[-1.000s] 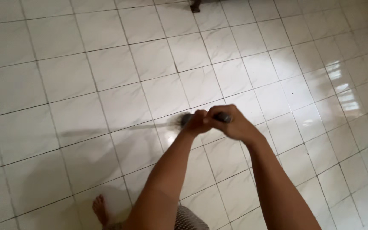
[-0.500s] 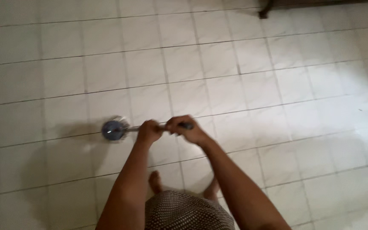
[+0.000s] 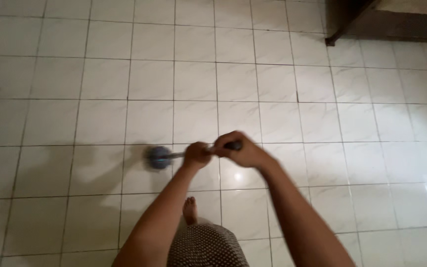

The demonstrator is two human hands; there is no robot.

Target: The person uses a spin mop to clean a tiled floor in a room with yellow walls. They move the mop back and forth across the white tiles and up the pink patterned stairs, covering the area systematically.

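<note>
Both grips shut on mop handle point(image 3: 193, 151), left hand point(image 3: 196, 155) fwd, right hand point(image 3: 238, 150) behind, blue mop head point(image 3: 157, 157) on white tile floor point(image 3: 100, 74)

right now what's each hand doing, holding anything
Left hand: closed on the mop handle, nearer the mop head.
Right hand: closed on the handle's top end.

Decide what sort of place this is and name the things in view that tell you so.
Probably a room in a home. The floor is glossy white tile, a dark furniture leg stands at the top right, and a barefoot person grips a mop with the left hand and right hand.
</note>
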